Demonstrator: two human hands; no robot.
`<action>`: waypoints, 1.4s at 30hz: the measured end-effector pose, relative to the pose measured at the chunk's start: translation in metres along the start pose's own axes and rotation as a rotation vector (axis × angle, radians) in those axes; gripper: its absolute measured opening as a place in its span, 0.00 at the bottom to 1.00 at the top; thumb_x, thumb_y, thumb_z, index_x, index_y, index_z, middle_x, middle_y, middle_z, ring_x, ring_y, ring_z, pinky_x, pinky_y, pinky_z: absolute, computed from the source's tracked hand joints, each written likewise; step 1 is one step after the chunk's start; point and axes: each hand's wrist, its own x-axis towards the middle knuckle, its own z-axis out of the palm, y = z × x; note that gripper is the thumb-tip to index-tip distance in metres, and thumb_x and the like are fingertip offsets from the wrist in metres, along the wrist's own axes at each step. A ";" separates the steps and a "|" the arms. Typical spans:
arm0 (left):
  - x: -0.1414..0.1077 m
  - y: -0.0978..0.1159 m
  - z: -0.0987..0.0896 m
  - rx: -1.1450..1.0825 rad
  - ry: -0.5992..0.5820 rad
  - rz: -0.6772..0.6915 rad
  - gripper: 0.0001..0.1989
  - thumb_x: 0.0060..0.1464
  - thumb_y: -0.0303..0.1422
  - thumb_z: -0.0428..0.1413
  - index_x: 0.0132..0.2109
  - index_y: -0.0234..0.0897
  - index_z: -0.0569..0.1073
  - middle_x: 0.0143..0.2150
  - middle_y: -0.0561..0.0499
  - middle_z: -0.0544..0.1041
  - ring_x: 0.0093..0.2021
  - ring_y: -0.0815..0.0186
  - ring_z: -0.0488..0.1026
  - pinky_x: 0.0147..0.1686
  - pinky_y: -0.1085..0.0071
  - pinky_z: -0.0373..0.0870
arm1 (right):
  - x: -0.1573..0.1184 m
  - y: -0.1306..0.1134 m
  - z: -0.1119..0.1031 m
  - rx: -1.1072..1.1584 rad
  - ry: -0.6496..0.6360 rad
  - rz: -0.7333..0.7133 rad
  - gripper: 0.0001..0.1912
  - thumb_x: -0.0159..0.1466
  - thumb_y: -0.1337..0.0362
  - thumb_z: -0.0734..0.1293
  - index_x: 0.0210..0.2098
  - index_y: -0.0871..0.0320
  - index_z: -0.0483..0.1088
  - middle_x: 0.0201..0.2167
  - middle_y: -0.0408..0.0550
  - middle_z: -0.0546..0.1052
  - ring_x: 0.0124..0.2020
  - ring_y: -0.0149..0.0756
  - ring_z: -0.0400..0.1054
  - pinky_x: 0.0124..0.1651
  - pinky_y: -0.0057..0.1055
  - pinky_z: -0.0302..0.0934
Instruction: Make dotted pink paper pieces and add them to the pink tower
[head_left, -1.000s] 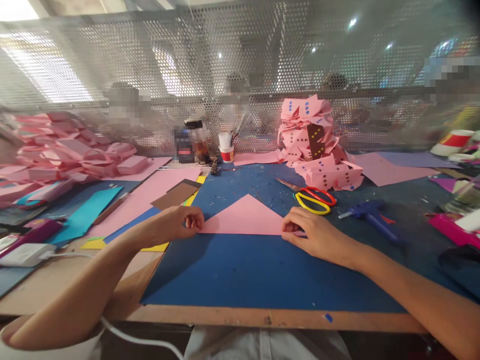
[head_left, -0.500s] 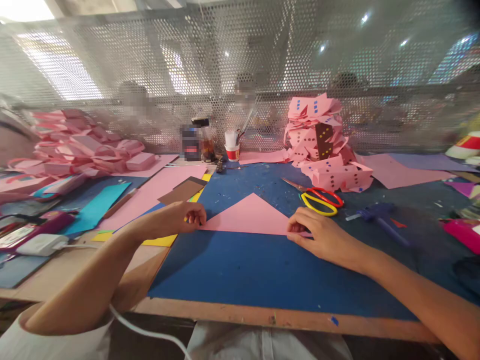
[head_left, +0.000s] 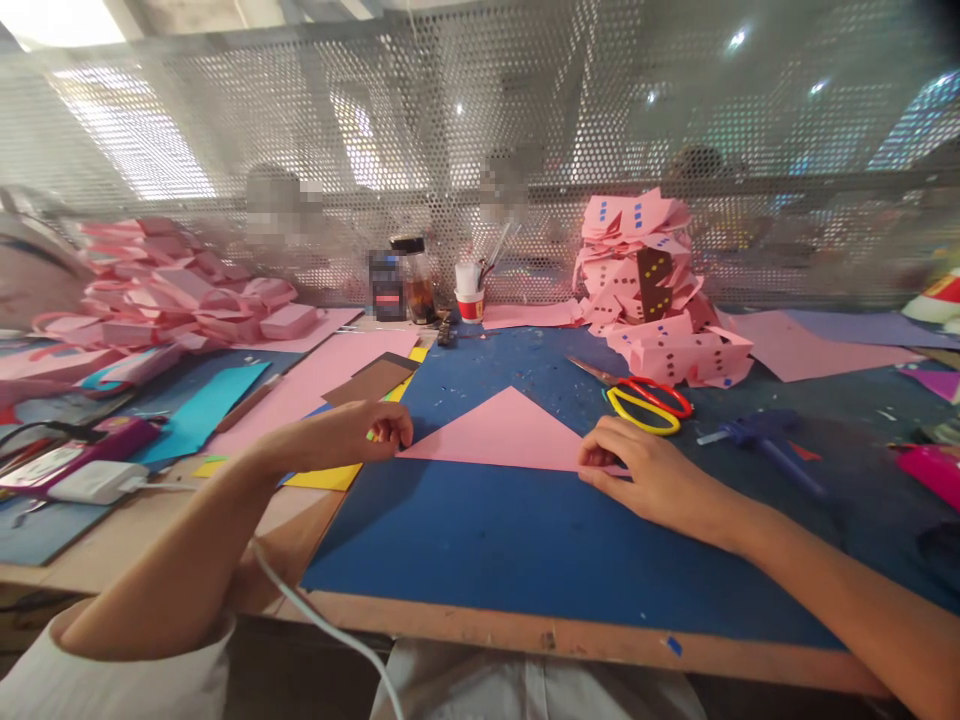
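Right hand (head_left: pixel 626 465): thumb and fingers pinch the 3 o'clock corner of the pink paper triangle (head_left: pixel 502 435). Left hand (head_left: pixel 386 430): fingers curled at the 9 o'clock corner; grip cannot be determined. The triangle lies on the blue mat (head_left: pixel 525 540), apex at 12 o'clock. From the triangle: scissors (head_left: pixel 651 402), 2 o'clock; glue gun (head_left: pixel 772 440), 3 o'clock; turquoise sheet (head_left: pixel 206 410), 9 o'clock.

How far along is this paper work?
Likely done: the dotted pink pieces stacked at the back and the pile of pink shapes at far left. In hand: a pink triangle, its ends at the left hand and right hand. Apparently left: the flat pink sheet and turquoise sheet; how much more, I can't tell.
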 end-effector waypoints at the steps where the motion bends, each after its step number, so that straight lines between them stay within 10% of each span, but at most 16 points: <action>1: 0.000 0.000 0.000 0.001 0.003 -0.002 0.08 0.53 0.33 0.54 0.39 0.39 0.75 0.37 0.52 0.78 0.37 0.64 0.73 0.37 0.72 0.66 | 0.000 0.000 0.000 0.000 0.001 0.001 0.02 0.66 0.65 0.67 0.36 0.55 0.69 0.36 0.44 0.72 0.39 0.35 0.68 0.44 0.33 0.62; 35: 0.001 -0.002 0.001 -0.013 0.010 0.010 0.08 0.52 0.32 0.54 0.38 0.39 0.76 0.36 0.53 0.78 0.38 0.64 0.74 0.37 0.73 0.67 | 0.001 -0.002 -0.001 0.005 -0.002 0.006 0.01 0.66 0.66 0.67 0.36 0.55 0.70 0.37 0.44 0.72 0.39 0.35 0.68 0.44 0.33 0.63; 42: 0.001 0.011 0.003 -0.006 0.171 0.016 0.08 0.56 0.37 0.55 0.40 0.40 0.76 0.38 0.51 0.79 0.40 0.62 0.74 0.40 0.70 0.67 | 0.001 -0.001 0.000 0.002 0.000 0.001 0.01 0.66 0.66 0.67 0.36 0.55 0.70 0.36 0.44 0.72 0.39 0.35 0.68 0.45 0.33 0.63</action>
